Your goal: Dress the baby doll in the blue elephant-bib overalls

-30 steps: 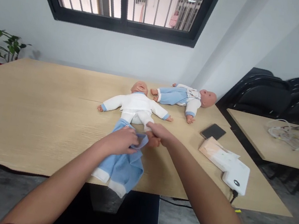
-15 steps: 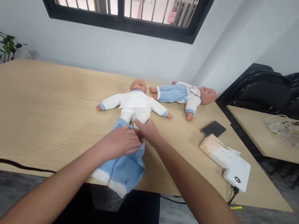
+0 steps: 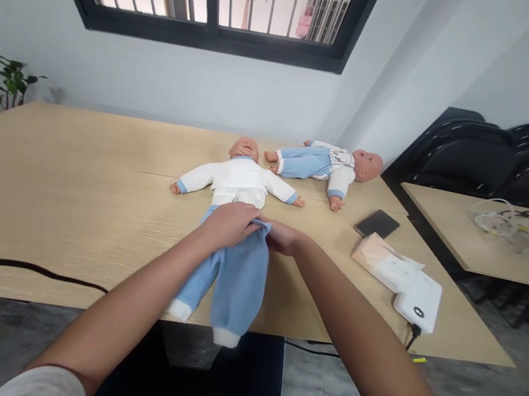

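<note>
On its back on the table lies a baby doll (image 3: pixel 242 174) in a white top with blue cuffs, arms spread and head away from me. Light blue trousers (image 3: pixel 240 282) with white cuffs cover its legs and hang slightly past the table's front edge. My left hand (image 3: pixel 234 223) grips the trousers' waistband over the doll's lower body. Close against it, my right hand (image 3: pixel 281 236) is closed on the waistband's right side, its fingers partly hidden by the cloth. The doll's feet cannot be seen.
A second dressed doll (image 3: pixel 318 163) lies at the back right. Nearer me on the right are a dark phone (image 3: pixel 376 224), a tissue pack (image 3: pixel 380 261) and a white power bank (image 3: pixel 419 305) with a cable. A black cable (image 3: pixel 20 266) runs along the front left.
Both hands have pulled the trousers' waistband up towards the doll's hips. The right trouser leg now looks fuller and straighter, and my right hand has moved off the doll's leg onto the cloth.
</note>
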Demonstrator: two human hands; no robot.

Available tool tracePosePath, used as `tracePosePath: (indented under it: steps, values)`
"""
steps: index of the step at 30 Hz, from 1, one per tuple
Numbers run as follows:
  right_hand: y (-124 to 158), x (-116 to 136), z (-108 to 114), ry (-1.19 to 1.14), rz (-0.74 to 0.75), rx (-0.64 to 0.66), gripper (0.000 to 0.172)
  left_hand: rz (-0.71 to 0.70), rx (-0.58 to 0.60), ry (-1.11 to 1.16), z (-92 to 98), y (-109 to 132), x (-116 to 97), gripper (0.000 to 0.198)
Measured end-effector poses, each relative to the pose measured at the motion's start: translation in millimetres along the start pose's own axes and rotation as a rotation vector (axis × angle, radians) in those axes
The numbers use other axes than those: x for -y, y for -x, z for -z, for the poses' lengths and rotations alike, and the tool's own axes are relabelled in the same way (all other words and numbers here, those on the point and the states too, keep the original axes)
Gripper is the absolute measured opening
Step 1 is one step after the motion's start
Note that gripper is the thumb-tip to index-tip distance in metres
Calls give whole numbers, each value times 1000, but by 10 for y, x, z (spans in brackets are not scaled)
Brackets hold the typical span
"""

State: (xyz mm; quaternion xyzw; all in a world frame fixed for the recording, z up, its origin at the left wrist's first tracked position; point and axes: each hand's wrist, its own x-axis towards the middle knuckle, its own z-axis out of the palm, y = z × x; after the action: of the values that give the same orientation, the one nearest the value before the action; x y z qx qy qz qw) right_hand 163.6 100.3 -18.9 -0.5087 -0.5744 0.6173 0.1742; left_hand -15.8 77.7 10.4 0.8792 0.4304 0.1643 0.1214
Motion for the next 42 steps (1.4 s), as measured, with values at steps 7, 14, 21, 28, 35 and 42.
tracePosePath:
  steps: [7,14,21,28,35,42]
  values:
    - [101,-219,-143,-148,-4,-204,54,101,-37,81,-150,-190,215,23]
    - [579,-489,-524,203,93,-695,71,5,-29,-82,-239,-367,349,19]
    - [649,-401,-650,350,-14,-480,47,123,54,-264,-159,-587,403,31]
    - [606,-317,-622,432,-48,-462,50,94,111,-263,-140,-715,519,27]
    - [480,-224,-713,468,-44,-490,66,214,75,-272,-131,-758,564,35]
    - [515,-305,-591,338,-9,-487,59,221,82,-236,-96,-855,719,31]
